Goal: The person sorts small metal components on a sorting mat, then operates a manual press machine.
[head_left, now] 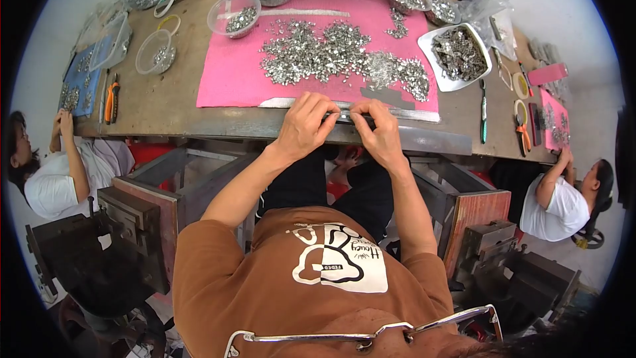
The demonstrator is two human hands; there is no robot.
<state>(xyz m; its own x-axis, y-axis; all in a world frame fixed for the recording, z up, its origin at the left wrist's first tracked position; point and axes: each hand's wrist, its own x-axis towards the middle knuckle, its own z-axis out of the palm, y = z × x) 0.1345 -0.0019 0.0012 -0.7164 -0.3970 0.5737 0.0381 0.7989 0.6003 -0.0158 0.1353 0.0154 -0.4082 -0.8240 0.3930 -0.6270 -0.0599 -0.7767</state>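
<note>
The left hand (306, 123) and right hand (380, 132) pinch what looks like a tiny silver metal piece (344, 116) between them (probably fitting parts); next likely calls for steady alignment.

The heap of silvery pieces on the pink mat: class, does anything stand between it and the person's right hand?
Nothing visible blocks the way: between the right hand and the heap of silvery pieces there appears only a flat grey patch on the pink mat.
</note>
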